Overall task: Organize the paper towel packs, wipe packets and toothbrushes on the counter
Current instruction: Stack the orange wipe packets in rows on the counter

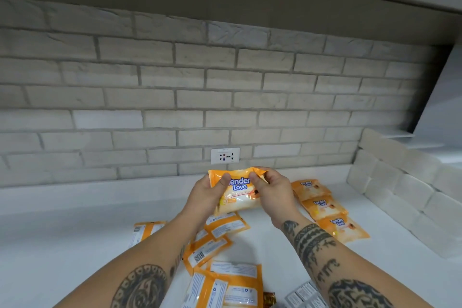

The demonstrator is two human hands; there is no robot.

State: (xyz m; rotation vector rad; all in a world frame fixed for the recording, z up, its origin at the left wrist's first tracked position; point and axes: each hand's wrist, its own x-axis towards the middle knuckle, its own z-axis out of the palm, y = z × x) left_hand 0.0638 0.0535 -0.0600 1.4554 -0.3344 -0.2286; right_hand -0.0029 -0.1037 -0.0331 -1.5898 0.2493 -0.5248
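Both hands grasp one wipe packet (pixel 237 191) above the worktop (pixel 75 232), label toward the camera. Left hand (pixel 208 191) pinches its left end, right hand (pixel 271 190) its right end; long axis runs left-right, parallel to the back edge. Sorted row of three packets (pixel 327 207) lies toward the right back corner, nearer the right hand. Placement there looks likely next.

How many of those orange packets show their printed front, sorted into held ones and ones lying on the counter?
Held by left hand and right hand: 1 wipe packet
Lying in the row on the right: 3
Total: 4
The back-side-up pile overlaps too much to count.
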